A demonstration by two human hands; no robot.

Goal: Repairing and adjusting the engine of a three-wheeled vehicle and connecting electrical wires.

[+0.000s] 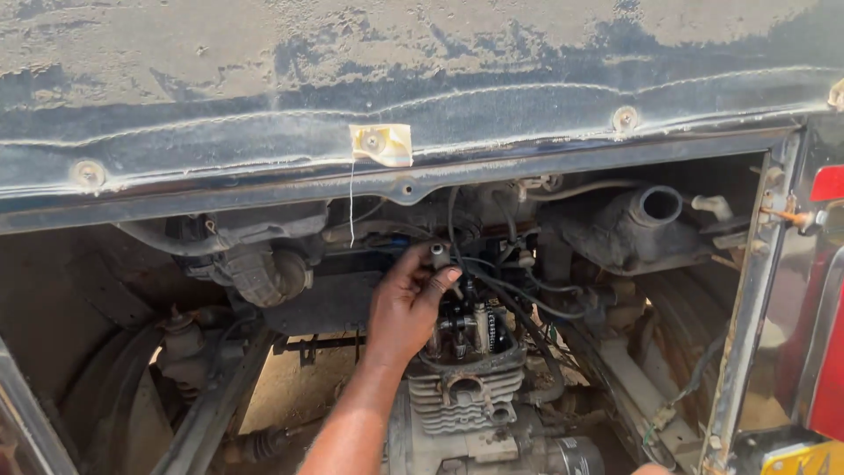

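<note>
My left hand (403, 308) reaches into the open engine bay of a small vehicle. Its fingers and thumb pinch a small grey metal fitting (440, 254) where black cables (514, 303) meet, just above the engine. Below the hand sits the finned grey engine cylinder (462, 400) with its top open, showing the valve gear (475, 330). Only a sliver of my right hand (651, 470) shows at the bottom edge, and what it does is hidden.
A dusty dark body panel (422, 79) overhangs the bay, with a tan tape scrap (382, 143) and a hanging thread. A black rubber intake hose (655, 207) lies at the right, a ribbed boot (264, 273) at the left, a red body panel (826, 352) far right. Sandy ground shows below.
</note>
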